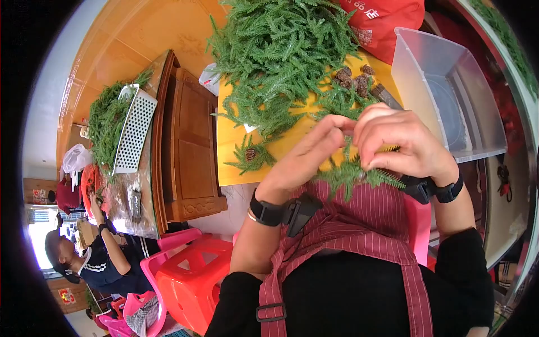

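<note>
In front of my apron I hold a green artificial pine sprig point(351, 174), its needled tips spreading below both hands. My right hand point(398, 137) is curled, with thumb and fingers closed on it. My left hand point(311, 154) comes in from the other side, fingers pressed together beside my right fingertips; what lies between them is partly hidden. On the yellow tabletop point(236, 168) to the left lies a pine sprig with a cone at its centre point(251, 154). Beyond my hands are loose brown pine cones point(359, 81) and a bundle of dark stems point(386, 95).
A big heap of green pine sprigs point(281, 50) covers the far table. A clear plastic bin point(449, 92) and a red bag point(384, 28) stand at the right. At left, a person point(106, 253) works at another table near a white perforated basket point(135, 132). A red stool point(188, 286) stands nearby.
</note>
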Available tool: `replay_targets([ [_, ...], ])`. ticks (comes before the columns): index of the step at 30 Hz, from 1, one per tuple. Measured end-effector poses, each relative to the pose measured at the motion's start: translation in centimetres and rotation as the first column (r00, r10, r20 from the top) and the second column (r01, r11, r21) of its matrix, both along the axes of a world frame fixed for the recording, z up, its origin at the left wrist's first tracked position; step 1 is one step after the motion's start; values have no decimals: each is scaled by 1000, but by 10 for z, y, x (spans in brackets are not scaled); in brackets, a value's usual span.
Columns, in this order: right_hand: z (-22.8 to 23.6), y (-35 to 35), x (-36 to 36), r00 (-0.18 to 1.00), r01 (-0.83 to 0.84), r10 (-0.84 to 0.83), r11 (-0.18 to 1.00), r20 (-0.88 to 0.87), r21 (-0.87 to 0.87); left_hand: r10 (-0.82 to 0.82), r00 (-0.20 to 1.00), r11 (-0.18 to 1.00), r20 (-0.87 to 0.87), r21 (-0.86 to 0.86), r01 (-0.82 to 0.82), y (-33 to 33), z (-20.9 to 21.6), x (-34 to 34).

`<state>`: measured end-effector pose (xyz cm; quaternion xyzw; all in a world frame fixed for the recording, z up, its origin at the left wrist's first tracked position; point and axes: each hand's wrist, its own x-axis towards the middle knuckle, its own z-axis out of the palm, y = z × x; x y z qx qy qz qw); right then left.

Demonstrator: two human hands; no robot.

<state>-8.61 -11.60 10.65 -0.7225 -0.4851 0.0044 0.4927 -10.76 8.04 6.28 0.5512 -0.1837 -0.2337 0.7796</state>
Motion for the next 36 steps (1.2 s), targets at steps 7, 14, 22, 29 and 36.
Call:
replay_targets([
  [7,3,3,-3,991,-135,135,990,-21,41,-425,905,900,-20,-114,420,-7,-10,3],
  [14,0,-3,-4,999,-32,32,999,-1,37,-409,894,906,-184,-197,374,-12,-11,-3],
  [22,-2,-8,-3,998,11,-14,999,56,50,-169,967,981,-193,-125,146,-17,-4,-11],
  [29,-5,-15,-7,993,82,-90,990,74,111,-116,963,977,-242,-202,67,-25,3,-19],
  [36,-11,-18,-9,987,119,-133,980,86,157,-153,881,937,-447,-350,-15,-24,0,-19],
])
